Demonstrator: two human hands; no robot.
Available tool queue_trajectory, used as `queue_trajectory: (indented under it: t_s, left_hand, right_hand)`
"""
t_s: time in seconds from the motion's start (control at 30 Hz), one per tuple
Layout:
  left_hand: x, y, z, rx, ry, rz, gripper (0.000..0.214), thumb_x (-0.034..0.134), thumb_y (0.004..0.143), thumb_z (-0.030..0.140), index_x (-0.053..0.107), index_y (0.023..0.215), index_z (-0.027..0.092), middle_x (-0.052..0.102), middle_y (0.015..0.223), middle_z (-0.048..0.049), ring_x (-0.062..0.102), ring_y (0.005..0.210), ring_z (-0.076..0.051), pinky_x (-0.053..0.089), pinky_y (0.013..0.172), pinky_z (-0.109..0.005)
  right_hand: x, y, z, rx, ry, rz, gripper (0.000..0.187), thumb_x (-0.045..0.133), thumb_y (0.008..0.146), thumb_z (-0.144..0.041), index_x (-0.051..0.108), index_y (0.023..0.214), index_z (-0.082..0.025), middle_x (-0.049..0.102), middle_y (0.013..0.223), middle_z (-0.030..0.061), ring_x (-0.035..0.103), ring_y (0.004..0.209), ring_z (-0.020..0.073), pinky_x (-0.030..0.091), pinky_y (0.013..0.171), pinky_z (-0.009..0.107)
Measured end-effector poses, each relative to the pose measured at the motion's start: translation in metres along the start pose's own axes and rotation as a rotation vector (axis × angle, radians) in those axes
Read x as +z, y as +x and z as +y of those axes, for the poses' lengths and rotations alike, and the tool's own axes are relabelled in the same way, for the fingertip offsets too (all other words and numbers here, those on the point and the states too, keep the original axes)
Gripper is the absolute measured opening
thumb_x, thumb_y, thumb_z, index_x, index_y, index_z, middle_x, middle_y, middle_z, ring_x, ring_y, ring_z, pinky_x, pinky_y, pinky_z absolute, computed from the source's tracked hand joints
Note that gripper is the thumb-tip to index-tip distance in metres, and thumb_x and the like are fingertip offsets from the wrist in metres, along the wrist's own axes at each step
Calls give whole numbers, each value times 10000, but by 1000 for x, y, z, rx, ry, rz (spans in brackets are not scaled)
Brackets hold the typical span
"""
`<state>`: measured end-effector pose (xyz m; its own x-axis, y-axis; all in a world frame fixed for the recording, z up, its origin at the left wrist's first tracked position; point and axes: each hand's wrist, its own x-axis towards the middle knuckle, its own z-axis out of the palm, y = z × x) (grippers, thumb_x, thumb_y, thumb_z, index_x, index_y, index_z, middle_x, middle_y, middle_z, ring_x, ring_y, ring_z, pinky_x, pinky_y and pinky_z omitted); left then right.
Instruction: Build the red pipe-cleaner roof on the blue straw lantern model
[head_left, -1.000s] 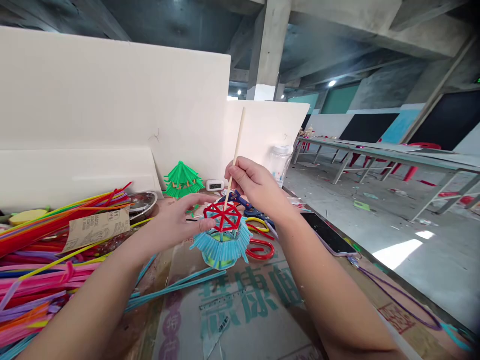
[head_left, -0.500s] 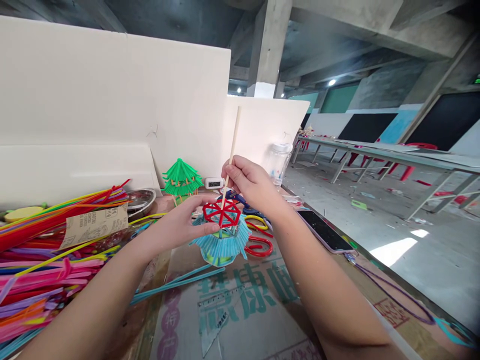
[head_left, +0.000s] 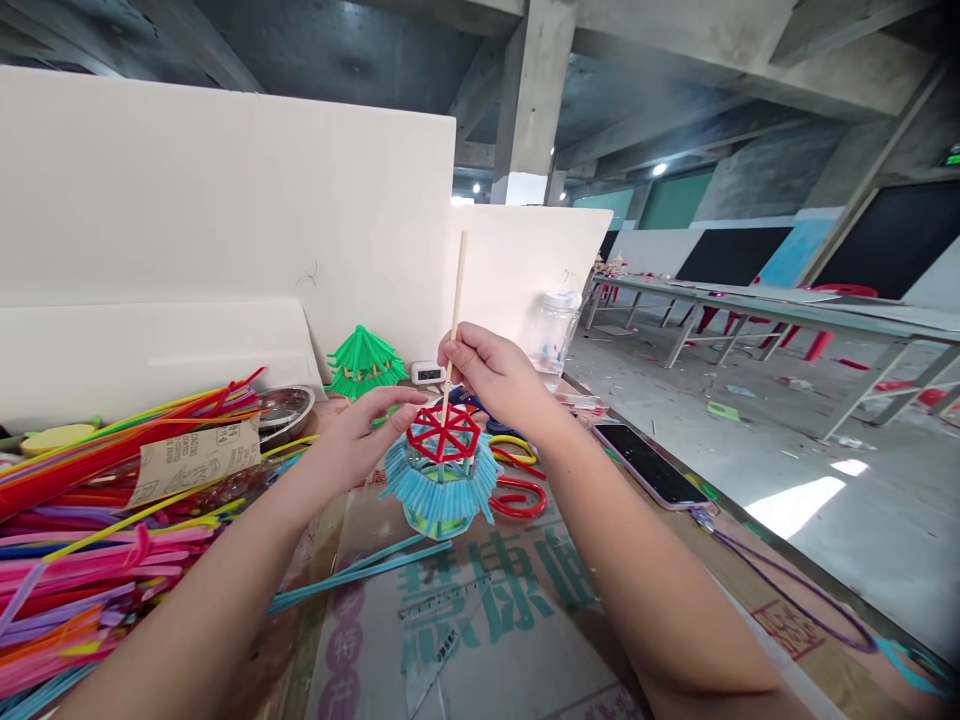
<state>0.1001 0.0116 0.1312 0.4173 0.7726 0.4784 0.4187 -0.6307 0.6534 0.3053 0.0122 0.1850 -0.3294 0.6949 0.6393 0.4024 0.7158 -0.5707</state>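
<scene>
Between my hands stands a small model with a flared skirt of light-blue pipe cleaners (head_left: 439,497) and a red six-sided spoked frame (head_left: 444,447) on top. My right hand (head_left: 487,372) pinches a pale wooden stick (head_left: 459,285) that rises nearly upright, its lower end at the middle of the red frame. My left hand (head_left: 364,435) is at the frame's left side, thumb and fingers apart and nothing held. Whether its fingertips touch the frame, I cannot tell. Behind it sits a green pipe-cleaner roof model (head_left: 366,362).
Bundles of coloured pipe cleaners (head_left: 97,560) spread at left, near a metal bowl (head_left: 285,408). Red-handled scissors (head_left: 521,498), a phone (head_left: 651,466) and a clear jar (head_left: 553,330) are at right. A clear set square (head_left: 435,640) lies on the cardboard (head_left: 375,650) in front.
My left hand has let go of the red frame's edge and drawn back to the left. The stick stands more upright in my right hand.
</scene>
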Motion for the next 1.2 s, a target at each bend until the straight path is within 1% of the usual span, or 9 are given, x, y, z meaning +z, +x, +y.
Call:
queue_trajectory:
  t_s: [0.1,0.23,0.37,0.6,0.7,0.83,1.0,1.1,1.2]
  left_hand:
    - [5,1,4,106,16,130,352,512,962,420,678,1186,207,628,1306,-90,541,1276,-218,411,1111,-398]
    - [13,-2,16,207,74,193,280,513,975,323,695,1175,250,616,1299,-64,524,1284,-182,423,1096,-360]
    - [12,-4,20,215,158,208,295,509,978,292,673,1221,258,595,1316,-69,510,1293,-192,416,1100,-385]
    - [1,-5,15,271,372,150,370,418,996,224,618,1294,314,516,1391,-69,469,1320,-226,435,1053,-437]
    - [-7,-7,19,294,416,141,343,422,983,220,681,1198,281,555,1322,-77,504,1272,-231,435,1040,-437]
    - [-22,-8,28,313,548,76,335,438,910,164,760,866,244,644,1082,-61,580,1088,-244,440,987,-464]
    - [-28,-9,31,261,593,-17,309,454,859,190,731,726,229,651,899,-50,591,960,-254,458,907,-459]
    - [-22,-8,30,140,508,45,299,440,871,212,736,830,220,654,967,-58,601,996,-251,464,925,-439]
    - [-11,-6,32,40,350,141,303,466,921,330,732,1008,214,671,1067,-64,612,1061,-248,468,956,-412]
  right_hand:
    - [1,0,0,4,-8,3,271,422,995,-346,561,833,-179,533,702,-27,489,653,114,366,660,244]
    - [2,0,-1,4,-19,7,266,432,994,-340,551,818,-181,533,703,-30,484,651,112,365,665,243]
    - [1,0,-2,11,-25,6,261,431,995,-333,559,826,-180,530,701,-32,483,647,111,362,663,244]
    - [2,0,-2,17,-23,-1,258,429,993,-335,557,831,-181,534,710,-30,476,647,113,355,650,246]
    - [2,0,-3,16,-19,-2,266,429,993,-343,554,824,-180,535,709,-29,477,648,111,353,647,244]
    - [2,-1,-3,19,-23,-7,286,414,998,-369,558,835,-182,521,694,-29,475,651,115,345,635,243]
    - [2,-1,0,20,-31,-6,288,408,999,-372,560,844,-184,503,685,-28,467,647,117,337,623,242]
    - [2,0,1,21,-31,-6,287,405,1000,-372,564,854,-184,497,672,-32,465,633,116,330,608,240]
    - [2,-2,-3,-3,-44,11,275,421,999,-355,564,841,-182,512,675,-33,471,628,110,344,616,239]
